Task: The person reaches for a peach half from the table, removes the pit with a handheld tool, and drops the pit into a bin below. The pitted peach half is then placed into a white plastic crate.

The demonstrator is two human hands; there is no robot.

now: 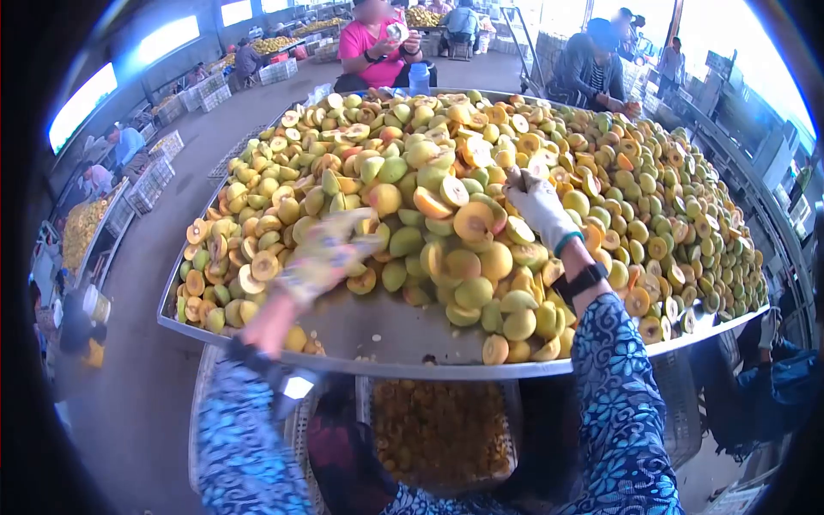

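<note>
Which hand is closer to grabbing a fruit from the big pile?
Probably the right hand: it rests on top of the fruit pile. The left hand is blurred at the pile's near edge.

Single view, head-worn. Faces forward and down across a metal table [386,369], its near rim close below. Left hand [322,257] and right hand [541,206] sit mid-frame, arms running up from the bottom edge. Fisheye bend, dark corners; workers [378,47] opposite appear small at the top.
</note>
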